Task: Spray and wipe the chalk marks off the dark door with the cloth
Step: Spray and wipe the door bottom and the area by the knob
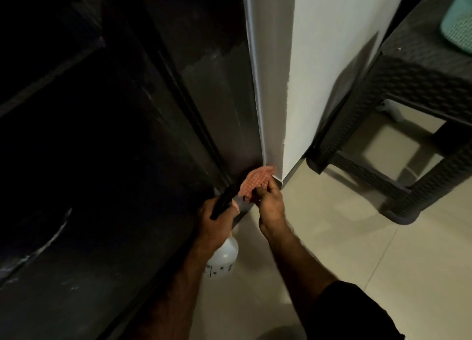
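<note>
A: What are the hands doing right now?

B: The left hand [217,220] is gripping the bottle [222,259] by its black trigger head, fingers curled round it, the white body hanging below the fist. The right hand [270,203] is pinching the cloth [255,181], which is pressing into the bottom corner where the door [115,148] is meeting the white wall [319,71]. The two hands are sitting just beside each other.

A: And the chalk?

B: Pale smears are showing on the frame strip [219,89] above the cloth, and a curved streak is showing on the lower left door panel, well apart from where the cloth is working.

A: What are you worrying about from here?

B: Mostly that the cloth is riding the corner. If it is carrying wet chalk, it could be smearing grey onto the white wall. The cloth is also bunching in the fingers, so only a small part is touching; that could be spreading the marks rather than lifting them.

A: Anything with the bottle?

B: It is hanging tilted, close to the floor [357,250]. A squeeze from there could be wetting the tiles or the cloth hand instead of the door. And the far streak risks being missed, since the light on that panel is poor.
</note>
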Demonstrator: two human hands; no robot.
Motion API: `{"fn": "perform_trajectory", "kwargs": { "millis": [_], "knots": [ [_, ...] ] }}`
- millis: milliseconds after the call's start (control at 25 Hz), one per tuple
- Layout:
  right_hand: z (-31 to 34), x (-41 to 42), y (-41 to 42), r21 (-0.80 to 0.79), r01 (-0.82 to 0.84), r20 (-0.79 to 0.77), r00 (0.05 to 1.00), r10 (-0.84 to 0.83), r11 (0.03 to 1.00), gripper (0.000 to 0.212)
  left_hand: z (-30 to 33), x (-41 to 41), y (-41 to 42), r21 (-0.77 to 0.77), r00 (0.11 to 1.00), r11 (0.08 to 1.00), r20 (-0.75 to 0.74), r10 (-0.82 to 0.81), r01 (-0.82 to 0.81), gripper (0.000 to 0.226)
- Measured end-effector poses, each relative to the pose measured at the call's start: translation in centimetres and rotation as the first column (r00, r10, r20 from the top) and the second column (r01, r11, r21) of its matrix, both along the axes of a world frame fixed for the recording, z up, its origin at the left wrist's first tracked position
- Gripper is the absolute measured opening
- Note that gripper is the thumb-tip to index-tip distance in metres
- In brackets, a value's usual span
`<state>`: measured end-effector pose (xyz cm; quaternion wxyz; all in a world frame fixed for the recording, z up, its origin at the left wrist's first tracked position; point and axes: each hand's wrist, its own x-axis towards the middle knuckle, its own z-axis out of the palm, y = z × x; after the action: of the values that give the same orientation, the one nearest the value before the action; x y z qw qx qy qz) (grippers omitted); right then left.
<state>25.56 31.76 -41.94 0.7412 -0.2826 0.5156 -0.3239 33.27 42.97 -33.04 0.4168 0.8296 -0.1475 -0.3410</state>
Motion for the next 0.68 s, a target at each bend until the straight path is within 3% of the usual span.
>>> {"fn": "perform_trajectory", "kwargs": {
  "millis": [120,200,400,440,560,640,680],
  "knots": [
    [1.3,0.2,-0.6,0.144,-0.003,0.005,1.000,0.002,0.990,0.032,1.6,-0.5,-0.5,0.039,0.998,0.997,-0.016,-0.064,0.065,0.019],
    [2.2,0.4,-1.2,0.122,-0.008,-0.009,1.000,0.009,0.992,0.031,2.7,-0.7,-0.6,0.066,0.989,0.987,0.005,-0.149,0.149,0.017],
    [3.2,-0.8,-0.1,0.198,-0.067,-0.003,0.998,0.069,0.978,0.028,5.1,-0.9,-2.1,0.127,0.989,0.981,-0.010,-0.145,0.145,0.020],
    [4.0,-0.4,0.0,0.178,-0.044,-0.012,0.999,0.046,0.983,0.027,5.6,-1.0,-2.4,0.124,0.988,0.980,-0.008,-0.154,0.154,0.021],
    [5.2,-0.3,-0.6,-0.172,0.026,-0.020,0.999,-0.030,0.985,0.029,6.4,-1.1,-2.5,0.099,0.985,0.982,0.036,-0.168,0.164,0.019],
    [4.9,-0.7,-0.2,-0.359,-0.114,-0.130,0.989,0.071,0.926,0.038,7.6,-1.3,-2.6,0.108,0.997,0.992,0.011,-0.071,0.069,0.013],
    [4.8,-0.2,-0.5,-0.301,-0.169,-0.241,0.966,0.096,0.939,0.043,8.2,-1.5,-2.6,0.118,1.000,0.993,-0.009,-0.023,0.024,0.013]
  ]
}}
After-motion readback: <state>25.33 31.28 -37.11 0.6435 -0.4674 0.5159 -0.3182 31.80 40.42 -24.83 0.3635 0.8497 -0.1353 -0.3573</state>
